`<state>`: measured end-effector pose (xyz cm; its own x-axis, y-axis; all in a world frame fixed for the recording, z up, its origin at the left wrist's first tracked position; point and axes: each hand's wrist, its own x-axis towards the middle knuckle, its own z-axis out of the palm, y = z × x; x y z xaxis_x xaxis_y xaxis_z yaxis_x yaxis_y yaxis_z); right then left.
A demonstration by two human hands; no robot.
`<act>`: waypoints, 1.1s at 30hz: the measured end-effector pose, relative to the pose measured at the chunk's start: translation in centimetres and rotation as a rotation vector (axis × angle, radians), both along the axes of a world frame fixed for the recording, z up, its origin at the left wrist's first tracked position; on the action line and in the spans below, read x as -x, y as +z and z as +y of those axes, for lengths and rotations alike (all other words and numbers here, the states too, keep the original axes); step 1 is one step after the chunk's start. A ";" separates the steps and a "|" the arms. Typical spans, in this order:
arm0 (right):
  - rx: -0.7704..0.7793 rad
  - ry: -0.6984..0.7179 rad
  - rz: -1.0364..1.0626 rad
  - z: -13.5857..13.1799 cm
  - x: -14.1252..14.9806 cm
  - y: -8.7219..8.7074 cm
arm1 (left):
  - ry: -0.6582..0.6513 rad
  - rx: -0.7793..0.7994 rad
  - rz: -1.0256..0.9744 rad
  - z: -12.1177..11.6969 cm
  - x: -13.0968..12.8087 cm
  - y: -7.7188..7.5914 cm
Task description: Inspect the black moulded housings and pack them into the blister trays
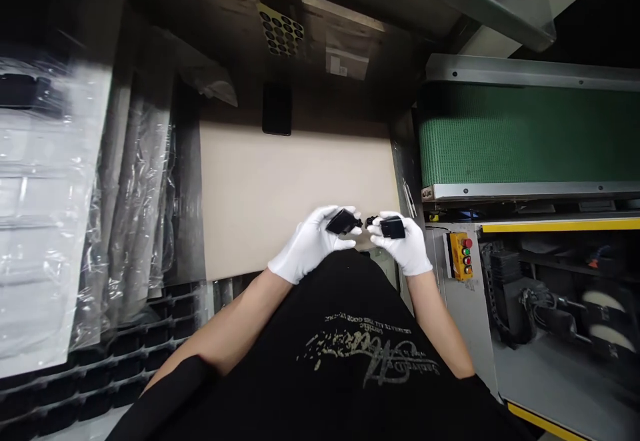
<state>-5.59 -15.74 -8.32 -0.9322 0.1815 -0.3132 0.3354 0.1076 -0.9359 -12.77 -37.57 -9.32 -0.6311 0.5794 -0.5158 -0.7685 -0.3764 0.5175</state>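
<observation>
From my feed, the task sits right in the middle: my left hand point(307, 244), in a white glove, is clamped on a black plastic part point(343, 222), and my right hand point(403, 244), gloved the same, is clamped on a second black part point(393, 227). The hands are close together, wrists angled inward, with both parts held just above the near edge of a beige board point(295, 194). A small dark end point(371, 222) bridges the gap between the parts, but I can't tell from here whether they are joined.

To my left stand clear-film-wrapped stacks of trays point(50, 214), with narrower wrapped bundles point(135, 221) beside them. Below those, black compartment trays point(100, 367) are stacked, and I can't see into their compartments. A black rectangular piece point(277, 109) lies at the board's far edge. To my right run a green conveyor belt point(520, 135) and a yellow control box point(460, 255) with red and green buttons.
</observation>
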 end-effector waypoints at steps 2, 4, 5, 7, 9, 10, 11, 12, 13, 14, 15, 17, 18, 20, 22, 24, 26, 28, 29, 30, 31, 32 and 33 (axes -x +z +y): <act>0.221 -0.084 -0.163 -0.4 -0.9 -0.5 | -0.015 0.067 0.066 -0.7 -0.6 -0.2; 0.414 -0.151 -0.294 -1.1 -1.5 -0.2 | -0.041 0.222 0.300 -1.5 -1.3 0.1; 0.449 -0.153 -0.311 -1.4 -1.6 0.1 | -0.048 0.313 0.454 -1.8 -1.5 0.5; 0.416 -0.113 -0.270 -2.0 -1.7 1.3 | -0.066 0.462 0.753 -2.5 -1.8 1.7; 0.274 -0.020 -0.193 -2.5 -1.6 3.1 | -0.099 0.547 0.941 -3.1 -1.8 3.3; 0.166 0.031 -0.161 -2.7 -1.6 4.3 | -0.124 0.566 0.988 -3.3 -1.7 4.2; 0.042 0.082 -0.135 -2.8 -1.5 5.5 | -0.150 0.574 1.016 -3.4 -1.6 5.0; -0.081 0.133 -0.101 -2.9 -1.3 6.8 | -0.173 0.572 1.036 -3.5 -1.4 5.8; -0.195 0.184 -0.059 -3.0 -1.1 8.0 | -0.189 0.570 1.049 -3.5 -1.3 6.4; -0.295 0.231 -0.008 -3.0 -0.9 9.1 | -0.187 0.561 1.069 -3.5 -1.1 6.9; -0.375 0.277 0.053 -3.0 -0.7 10.0 | -0.170 0.550 1.089 -3.5 -1.0 7.2; -0.470 0.346 0.192 -2.9 -0.3 11.2 | -0.093 0.512 1.125 -3.4 -1.0 7.5; -0.493 0.360 0.256 -2.8 -0.1 11.5 | -0.044 0.478 1.134 -3.3 -1.0 7.5; -0.492 0.366 0.345 -2.7 0.2 11.5 | 0.029 0.401 1.115 -3.2 -1.2 7.5; -0.459 0.362 0.377 -2.7 0.3 11.3 | 0.061 0.347 1.062 -3.1 -1.4 7.5; -0.428 0.366 0.377 -2.8 0.3 11.1 | 0.083 0.327 1.019 -3.0 -1.6 7.5; -0.407 0.374 0.372 -3.0 0.3 11.1 | 0.106 0.314 1.006 -3.0 -1.7 7.5; -0.397 0.375 0.356 -3.1 0.3 11.2 | 0.121 0.302 1.002 -3.0 -1.8 7.4; -0.397 0.370 0.348 -3.2 0.3 11.3 | 0.125 0.295 1.000 -3.0 -1.8 7.3; -0.402 0.366 0.344 -3.2 0.3 11.4 | 0.129 0.290 0.998 -3.1 -1.8 7.2; -0.413 0.364 0.345 -3.2 0.3 11.4 | 0.132 0.289 0.996 -3.1 -1.8 7.0; -0.426 0.364 0.350 -3.3 0.3 11.4 | 0.135 0.292 0.988 -3.2 -1.8 6.9; -0.439 0.365 0.354 -3.3 0.3 11.5 | 0.137 0.294 0.981 -3.2 -1.8 6.8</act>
